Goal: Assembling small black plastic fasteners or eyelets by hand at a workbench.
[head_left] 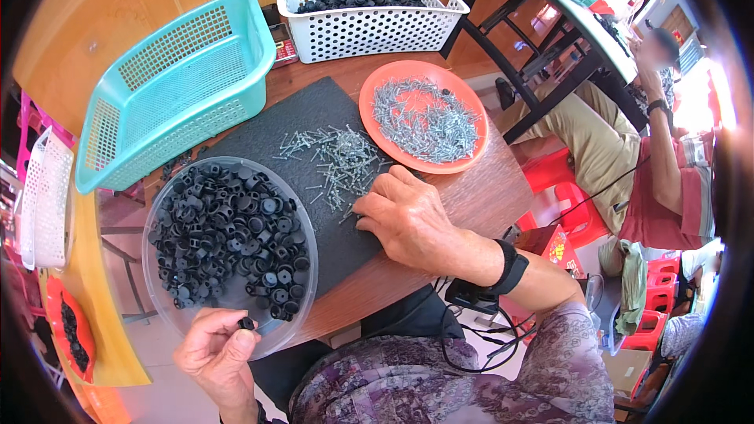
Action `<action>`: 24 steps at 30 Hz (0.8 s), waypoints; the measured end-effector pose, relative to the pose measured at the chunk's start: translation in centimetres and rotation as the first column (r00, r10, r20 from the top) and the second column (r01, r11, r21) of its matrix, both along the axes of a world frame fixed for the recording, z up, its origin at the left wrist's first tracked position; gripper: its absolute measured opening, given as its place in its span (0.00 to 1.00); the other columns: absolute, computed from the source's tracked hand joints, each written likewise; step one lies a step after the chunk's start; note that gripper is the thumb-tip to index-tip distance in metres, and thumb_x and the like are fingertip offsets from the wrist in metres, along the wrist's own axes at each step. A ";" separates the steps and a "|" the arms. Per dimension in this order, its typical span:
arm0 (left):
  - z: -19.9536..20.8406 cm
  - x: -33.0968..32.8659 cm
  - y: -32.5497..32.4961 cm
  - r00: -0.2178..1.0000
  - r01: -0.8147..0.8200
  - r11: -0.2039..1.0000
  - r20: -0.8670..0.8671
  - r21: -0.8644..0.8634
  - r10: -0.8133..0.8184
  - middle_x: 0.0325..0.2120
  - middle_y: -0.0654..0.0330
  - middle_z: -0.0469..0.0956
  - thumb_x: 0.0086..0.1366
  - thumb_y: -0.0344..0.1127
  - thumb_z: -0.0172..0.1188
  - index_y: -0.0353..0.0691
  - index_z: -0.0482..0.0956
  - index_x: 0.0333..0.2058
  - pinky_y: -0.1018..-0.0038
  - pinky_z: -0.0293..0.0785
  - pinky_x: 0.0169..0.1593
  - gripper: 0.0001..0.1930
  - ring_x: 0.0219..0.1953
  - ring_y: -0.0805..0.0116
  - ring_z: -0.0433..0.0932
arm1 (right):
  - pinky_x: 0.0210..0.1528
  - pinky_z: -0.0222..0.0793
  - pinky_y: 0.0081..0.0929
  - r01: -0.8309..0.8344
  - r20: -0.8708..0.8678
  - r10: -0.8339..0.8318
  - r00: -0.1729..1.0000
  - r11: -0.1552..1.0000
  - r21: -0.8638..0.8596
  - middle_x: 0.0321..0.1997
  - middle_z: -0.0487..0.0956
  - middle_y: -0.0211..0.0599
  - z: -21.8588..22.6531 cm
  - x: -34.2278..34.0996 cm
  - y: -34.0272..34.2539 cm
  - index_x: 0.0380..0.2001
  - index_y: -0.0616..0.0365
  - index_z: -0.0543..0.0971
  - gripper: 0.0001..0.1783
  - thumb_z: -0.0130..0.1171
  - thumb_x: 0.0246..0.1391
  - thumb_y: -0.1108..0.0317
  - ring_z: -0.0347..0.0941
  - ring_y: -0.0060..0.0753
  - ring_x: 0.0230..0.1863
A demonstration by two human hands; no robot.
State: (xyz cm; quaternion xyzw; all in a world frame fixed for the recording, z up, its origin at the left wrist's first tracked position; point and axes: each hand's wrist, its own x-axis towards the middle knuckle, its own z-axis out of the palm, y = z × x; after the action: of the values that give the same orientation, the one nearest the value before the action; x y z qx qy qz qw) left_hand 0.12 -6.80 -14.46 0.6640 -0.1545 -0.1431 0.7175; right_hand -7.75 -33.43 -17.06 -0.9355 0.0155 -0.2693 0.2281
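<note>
Between the thumb and fingers of my left hand (220,357) is a small black plastic cap (247,323), held over the near rim of a clear round tub (309,286). Many similar black plastic parts (228,228) fill that tub. My right hand (412,220) rests with curled fingers at the near right edge of a loose pile of silver screws (342,161) on a dark mat (302,110). Its fingertips touch the pile's edge, and whether a screw is pinched there is hidden. Beyond this hand lies an orange plate (377,74) of more screws.
An aqua basket (177,71) stands at the far left, beside a white basket (369,31) holding black parts. On the right, another person (667,165) sits at a separate table (589,31). Red stools (577,212) and black cables (503,338) are on that side.
</note>
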 end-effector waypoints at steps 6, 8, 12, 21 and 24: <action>-0.8 -0.4 0.0 0.984 -0.012 0.995 0.179 0.098 -0.006 0.28 0.57 0.73 0.50 0.27 0.66 0.29 0.77 0.33 0.80 0.75 0.26 0.12 0.26 0.71 0.75 | 0.30 0.64 0.37 -0.079 0.045 0.077 0.996 0.996 0.037 0.23 0.69 0.42 0.1 1.1 1.3 0.17 0.61 0.72 0.07 0.60 0.30 0.77 0.66 0.44 0.29; -0.4 -0.6 -0.5 0.991 -0.050 0.995 0.125 0.090 0.038 0.29 0.57 0.73 0.50 0.26 0.66 0.29 0.77 0.33 0.80 0.75 0.26 0.11 0.26 0.72 0.75 | 0.30 0.65 0.37 -0.089 0.058 0.087 0.995 0.995 0.033 0.22 0.69 0.42 -0.5 2.4 1.9 0.17 0.61 0.72 0.07 0.59 0.29 0.77 0.67 0.44 0.30; -0.5 -0.8 -0.6 0.990 -0.046 0.994 0.134 0.103 0.032 0.28 0.57 0.73 0.50 0.26 0.66 0.29 0.77 0.33 0.81 0.75 0.26 0.11 0.26 0.72 0.75 | 0.29 0.64 0.35 -0.115 0.059 0.118 0.991 0.992 -0.051 0.22 0.69 0.41 -1.5 3.9 2.2 0.16 0.61 0.71 0.06 0.58 0.30 0.77 0.66 0.43 0.29; -0.5 -0.5 -0.1 0.991 -0.032 0.997 0.131 0.076 0.021 0.27 0.58 0.73 0.50 0.28 0.67 0.28 0.77 0.33 0.81 0.74 0.27 0.12 0.26 0.73 0.75 | 0.26 0.62 0.35 -0.090 0.105 0.097 0.990 0.994 -0.063 0.21 0.67 0.38 -1.6 2.6 1.7 0.17 0.59 0.67 0.08 0.57 0.34 0.78 0.65 0.42 0.25; 0.0 -0.9 -0.5 0.990 -0.035 0.997 0.140 0.068 0.025 0.26 0.59 0.72 0.50 0.28 0.67 0.28 0.76 0.33 0.81 0.74 0.27 0.13 0.26 0.72 0.75 | 0.29 0.63 0.37 -0.048 0.146 0.037 0.989 0.996 0.074 0.20 0.68 0.40 -0.7 1.4 1.9 0.20 0.59 0.67 0.08 0.56 0.36 0.79 0.65 0.45 0.26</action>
State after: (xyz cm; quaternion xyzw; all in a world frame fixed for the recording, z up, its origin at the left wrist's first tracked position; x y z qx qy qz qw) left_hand -0.74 -7.28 -14.49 0.6993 -0.1891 -0.0908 0.6834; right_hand -6.31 -31.58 -17.76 -0.9042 -0.0105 -0.3306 0.2700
